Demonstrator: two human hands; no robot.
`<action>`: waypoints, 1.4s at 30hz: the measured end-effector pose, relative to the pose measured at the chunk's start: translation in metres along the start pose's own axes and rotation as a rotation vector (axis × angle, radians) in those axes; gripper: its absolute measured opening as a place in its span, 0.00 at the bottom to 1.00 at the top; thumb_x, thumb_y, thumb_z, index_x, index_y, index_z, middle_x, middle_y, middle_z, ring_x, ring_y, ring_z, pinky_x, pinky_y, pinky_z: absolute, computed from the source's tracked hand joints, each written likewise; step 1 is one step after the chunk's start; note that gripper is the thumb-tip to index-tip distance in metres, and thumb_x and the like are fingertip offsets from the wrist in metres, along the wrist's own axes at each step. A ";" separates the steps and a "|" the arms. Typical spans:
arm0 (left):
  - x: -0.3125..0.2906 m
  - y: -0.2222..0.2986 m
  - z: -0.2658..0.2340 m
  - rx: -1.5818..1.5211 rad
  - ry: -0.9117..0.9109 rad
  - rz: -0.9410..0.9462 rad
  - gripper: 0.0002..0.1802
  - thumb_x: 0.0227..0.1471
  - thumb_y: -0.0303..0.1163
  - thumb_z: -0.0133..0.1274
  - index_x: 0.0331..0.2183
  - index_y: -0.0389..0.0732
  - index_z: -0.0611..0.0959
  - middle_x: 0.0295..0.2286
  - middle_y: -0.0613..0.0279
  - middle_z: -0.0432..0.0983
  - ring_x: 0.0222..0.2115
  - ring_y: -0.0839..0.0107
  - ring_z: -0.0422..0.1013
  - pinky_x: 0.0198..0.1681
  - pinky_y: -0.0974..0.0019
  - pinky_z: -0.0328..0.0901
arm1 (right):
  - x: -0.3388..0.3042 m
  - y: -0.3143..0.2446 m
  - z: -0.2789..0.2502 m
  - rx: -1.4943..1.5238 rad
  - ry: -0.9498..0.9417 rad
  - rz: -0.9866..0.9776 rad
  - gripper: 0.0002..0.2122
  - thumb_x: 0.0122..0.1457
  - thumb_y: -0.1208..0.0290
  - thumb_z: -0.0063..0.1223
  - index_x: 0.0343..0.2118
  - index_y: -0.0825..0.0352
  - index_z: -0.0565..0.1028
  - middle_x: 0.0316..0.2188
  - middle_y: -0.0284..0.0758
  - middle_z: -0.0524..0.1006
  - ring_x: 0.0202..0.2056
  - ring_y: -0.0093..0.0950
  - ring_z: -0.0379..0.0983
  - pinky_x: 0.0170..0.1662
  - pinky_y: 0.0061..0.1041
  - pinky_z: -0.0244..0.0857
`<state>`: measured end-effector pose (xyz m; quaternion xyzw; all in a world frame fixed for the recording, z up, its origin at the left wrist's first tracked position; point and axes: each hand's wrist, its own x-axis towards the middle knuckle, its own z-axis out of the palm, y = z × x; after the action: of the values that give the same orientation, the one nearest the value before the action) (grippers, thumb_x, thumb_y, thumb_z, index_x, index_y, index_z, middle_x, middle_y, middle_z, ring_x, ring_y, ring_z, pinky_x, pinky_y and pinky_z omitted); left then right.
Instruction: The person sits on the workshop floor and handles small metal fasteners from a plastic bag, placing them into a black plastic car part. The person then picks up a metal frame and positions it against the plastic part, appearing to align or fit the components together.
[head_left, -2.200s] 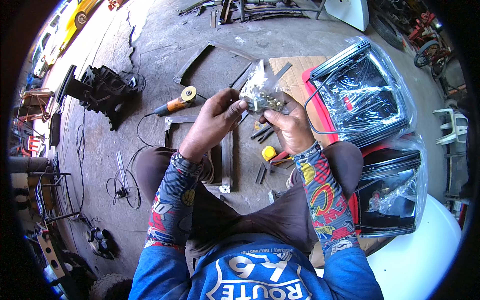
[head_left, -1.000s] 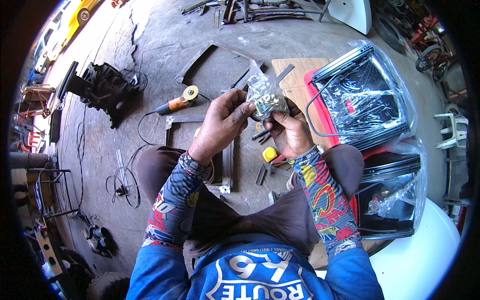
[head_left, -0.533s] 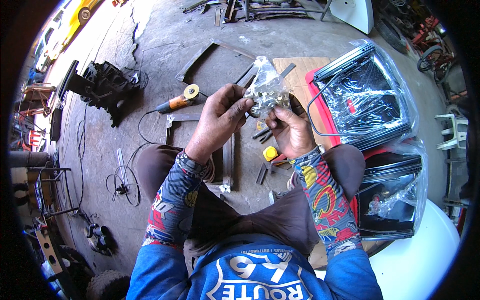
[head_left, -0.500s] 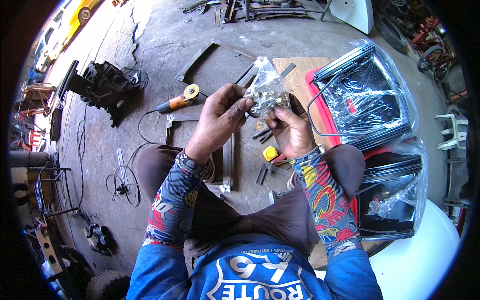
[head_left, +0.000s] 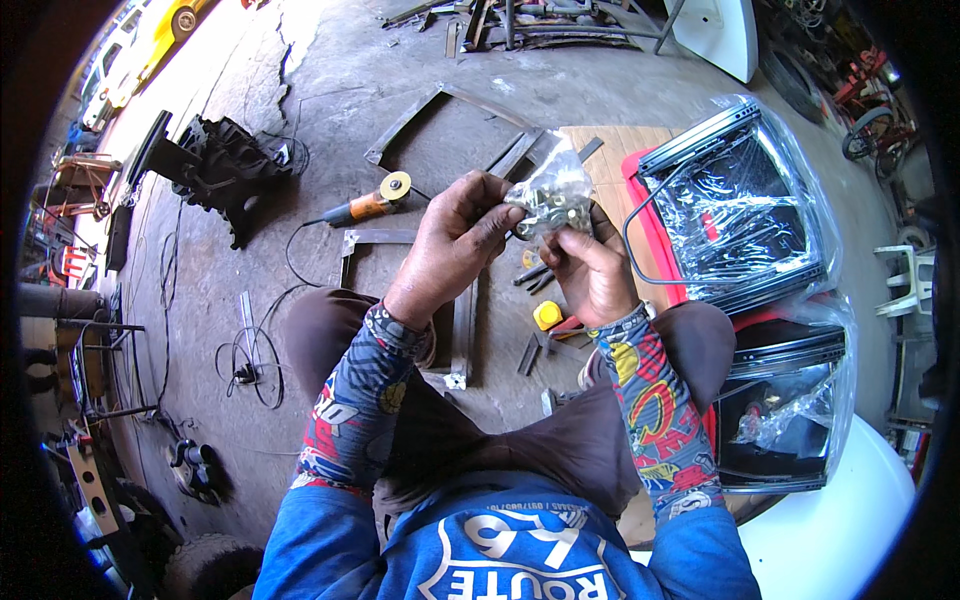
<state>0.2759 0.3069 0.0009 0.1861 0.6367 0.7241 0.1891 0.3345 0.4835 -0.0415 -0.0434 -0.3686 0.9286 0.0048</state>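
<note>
Between my hands, above the floor in front of my knees, is a clear plastic bag (head_left: 556,196) full of small metal fasteners; their exact kind is too small to tell. My left hand (head_left: 455,240) pinches the bag's left side between thumb and fingers. On the lower right side, my right hand (head_left: 590,265) grips it with the thumb in front and curled fingers partly hidden behind. Below the hands lie a yellow tape measure (head_left: 547,316) and some dark-handled pliers (head_left: 533,277). An orange angle grinder (head_left: 368,206) with a round disc rests left of my left hand.
Welded metal frames (head_left: 405,125) lie on the concrete ahead. To the right, plastic-wrapped black panels (head_left: 735,200) with metal rails sit by cardboard (head_left: 610,150). A dark engine block (head_left: 225,170) stands at left, and a loose cable (head_left: 250,375) coils nearby. A white chair (head_left: 908,280) is far right.
The view has shifted slightly, so the surroundings sit a little lower and to the right. Both hands still hold the bag, with only small finger movement.
</note>
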 end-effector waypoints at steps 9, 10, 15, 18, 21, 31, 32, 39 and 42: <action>0.000 -0.018 -0.006 0.585 0.052 0.226 0.08 0.51 0.21 0.58 0.36 0.34 0.78 0.25 0.55 0.77 0.29 0.79 0.70 0.33 0.65 0.69 | -0.002 0.003 0.012 -0.219 0.013 0.009 0.22 0.54 0.64 0.61 0.50 0.64 0.70 0.34 0.28 0.75 0.33 0.18 0.70 0.33 0.18 0.62; 0.001 -0.015 -0.007 0.661 0.042 0.188 0.10 0.48 0.21 0.60 0.35 0.35 0.78 0.25 0.48 0.76 0.27 0.75 0.73 0.32 0.63 0.70 | -0.002 0.004 0.014 -0.240 0.009 -0.025 0.21 0.55 0.64 0.62 0.50 0.63 0.71 0.35 0.27 0.75 0.34 0.18 0.69 0.33 0.18 0.62; -0.005 -0.008 -0.003 0.680 -0.052 0.169 0.09 0.50 0.28 0.59 0.30 0.35 0.75 0.22 0.44 0.74 0.24 0.51 0.75 0.28 0.56 0.67 | 0.001 0.007 0.008 -0.378 0.221 0.119 0.08 0.59 0.63 0.59 0.38 0.60 0.77 0.26 0.23 0.74 0.25 0.14 0.66 0.26 0.16 0.60; -0.007 -0.012 -0.002 0.685 -0.079 0.212 0.10 0.50 0.30 0.58 0.30 0.34 0.76 0.24 0.43 0.75 0.28 0.44 0.75 0.28 0.54 0.68 | 0.001 0.010 -0.003 -0.353 0.223 0.184 0.07 0.61 0.64 0.56 0.39 0.57 0.78 0.26 0.22 0.77 0.23 0.15 0.72 0.24 0.17 0.66; -0.006 -0.016 -0.003 0.670 -0.074 0.247 0.10 0.52 0.31 0.58 0.33 0.34 0.77 0.24 0.43 0.75 0.27 0.46 0.75 0.29 0.55 0.68 | 0.001 0.013 -0.008 -0.321 0.243 0.201 0.06 0.62 0.64 0.54 0.39 0.58 0.78 0.27 0.23 0.78 0.24 0.15 0.74 0.24 0.17 0.66; -0.008 -0.005 -0.005 0.451 -0.096 0.074 0.16 0.57 0.36 0.57 0.39 0.32 0.77 0.27 0.51 0.76 0.28 0.73 0.70 0.31 0.61 0.66 | -0.009 0.011 0.008 -0.390 0.054 0.311 0.08 0.61 0.62 0.55 0.38 0.61 0.76 0.25 0.27 0.77 0.22 0.16 0.71 0.23 0.16 0.60; -0.008 -0.005 -0.006 0.439 -0.104 0.099 0.16 0.58 0.37 0.57 0.38 0.31 0.77 0.26 0.52 0.75 0.28 0.74 0.69 0.31 0.62 0.66 | -0.010 0.013 0.009 -0.393 0.073 0.299 0.09 0.61 0.62 0.56 0.37 0.61 0.76 0.24 0.26 0.77 0.21 0.16 0.70 0.22 0.16 0.58; -0.003 -0.011 -0.005 0.278 0.013 0.130 0.15 0.56 0.35 0.57 0.32 0.30 0.77 0.21 0.49 0.72 0.23 0.74 0.63 0.28 0.61 0.65 | -0.009 0.010 0.004 -0.548 -0.058 0.173 0.11 0.59 0.65 0.59 0.39 0.66 0.78 0.34 0.30 0.79 0.35 0.20 0.74 0.40 0.22 0.67; -0.003 -0.011 -0.006 0.303 -0.027 0.124 0.16 0.57 0.36 0.57 0.32 0.30 0.77 0.20 0.49 0.70 0.24 0.77 0.61 0.27 0.62 0.64 | -0.009 0.018 0.003 -0.791 -0.085 0.000 0.11 0.58 0.65 0.60 0.39 0.66 0.77 0.33 0.30 0.78 0.35 0.21 0.73 0.39 0.22 0.66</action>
<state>0.2753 0.3014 -0.0106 0.2612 0.7233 0.6274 0.1224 0.3431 0.4684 -0.0507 -0.0033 -0.6977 0.7158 -0.0278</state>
